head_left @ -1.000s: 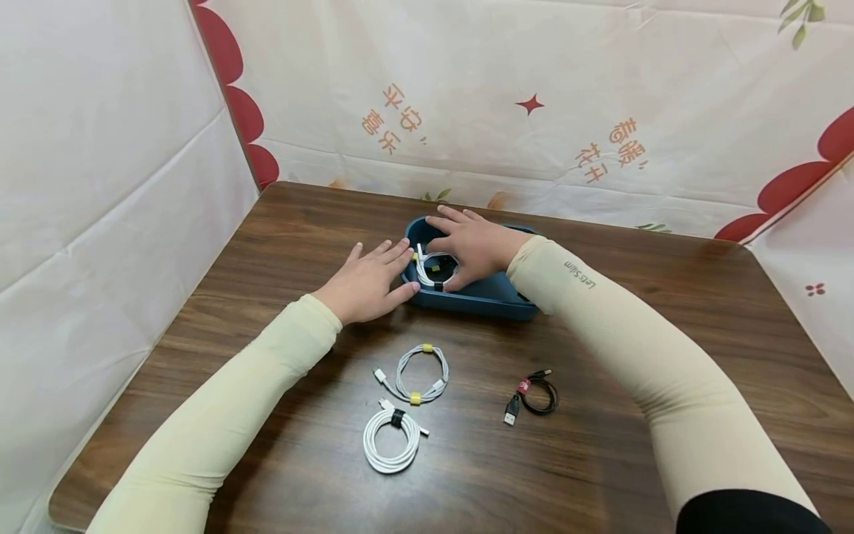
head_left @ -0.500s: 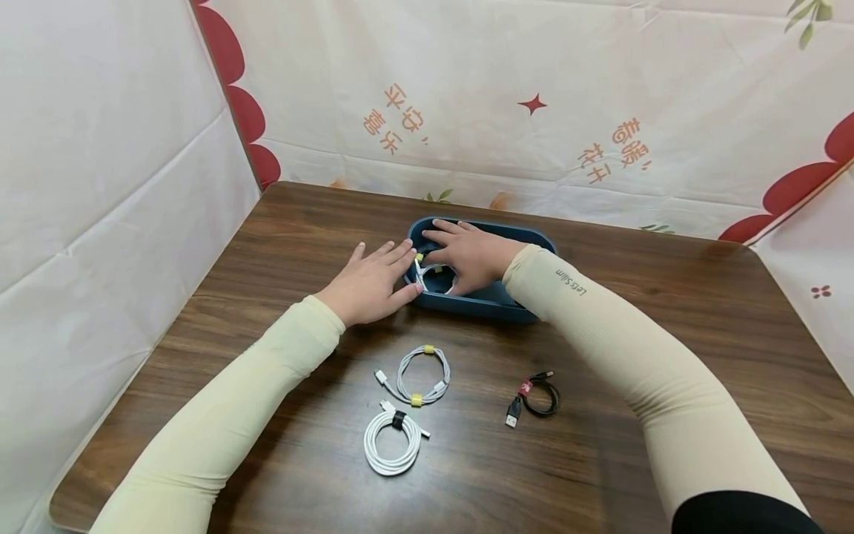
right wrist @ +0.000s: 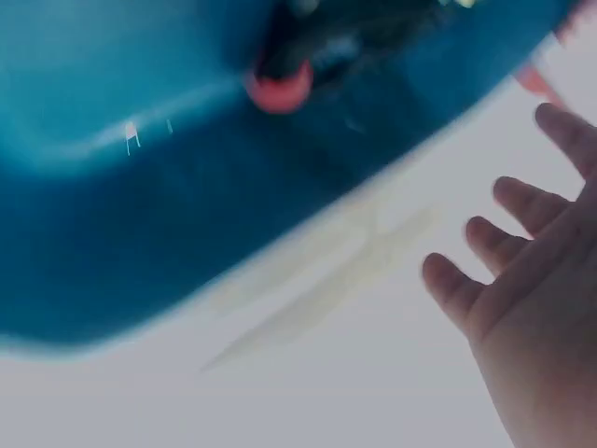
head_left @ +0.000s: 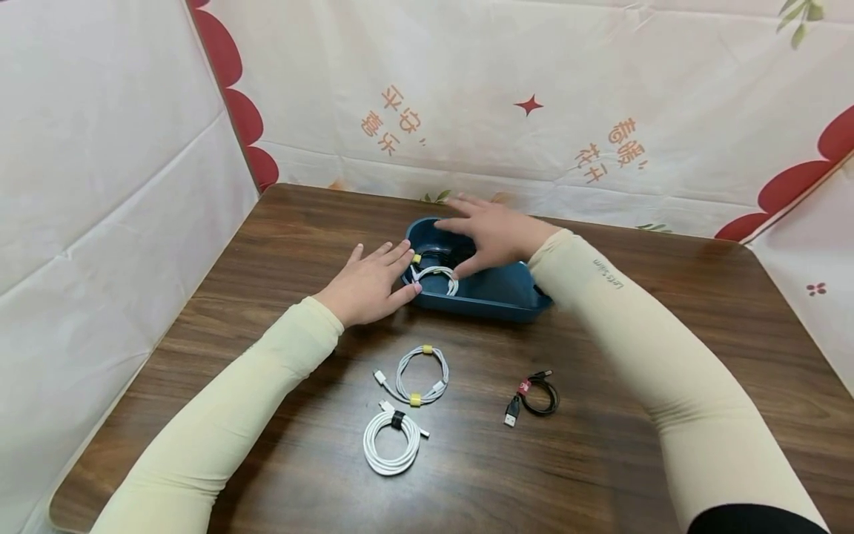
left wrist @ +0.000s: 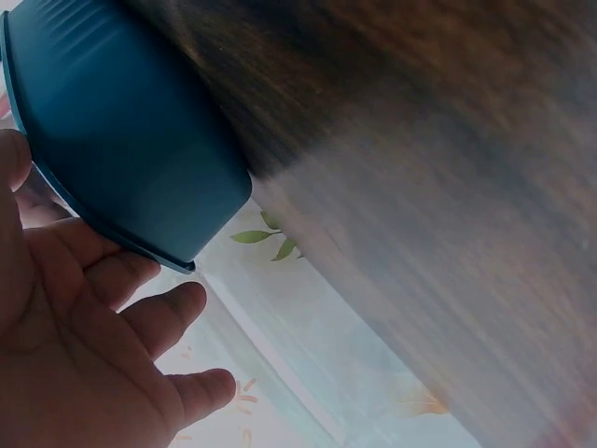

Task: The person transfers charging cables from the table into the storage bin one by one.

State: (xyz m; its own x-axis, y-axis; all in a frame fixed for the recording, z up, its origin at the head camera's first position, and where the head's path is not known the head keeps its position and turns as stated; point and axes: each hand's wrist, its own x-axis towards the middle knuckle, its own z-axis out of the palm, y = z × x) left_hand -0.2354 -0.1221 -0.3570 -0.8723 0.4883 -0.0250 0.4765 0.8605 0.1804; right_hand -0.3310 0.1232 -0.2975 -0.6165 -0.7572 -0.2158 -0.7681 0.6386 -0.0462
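In the head view, a blue bin [head_left: 494,302] stands toward the back of the table. Its left end holds a coiled white cable [head_left: 454,284] and dark cable loops [head_left: 437,256]. My left hand [head_left: 365,285] touches the bin's left rim with fingers spread; the left wrist view shows those fingertips [left wrist: 168,313] along the rim. Above the bin, my right hand [head_left: 497,233] is apart from the white cable, fingers extended and holding nothing. A dark item with a red band [right wrist: 280,89] lies inside the bin in the blurred right wrist view.
In front of the bin lie a white cable with yellow ties [head_left: 401,377], a thicker white cable with a black tie [head_left: 371,449] and a black USB cable with a pink tie [head_left: 553,401]. A printed cloth [head_left: 467,141] hangs behind the table.
My right hand has let go of the white cable in the bin and moved up and to the right. The cable lies lower in the bin. The left hand stays at the rim.
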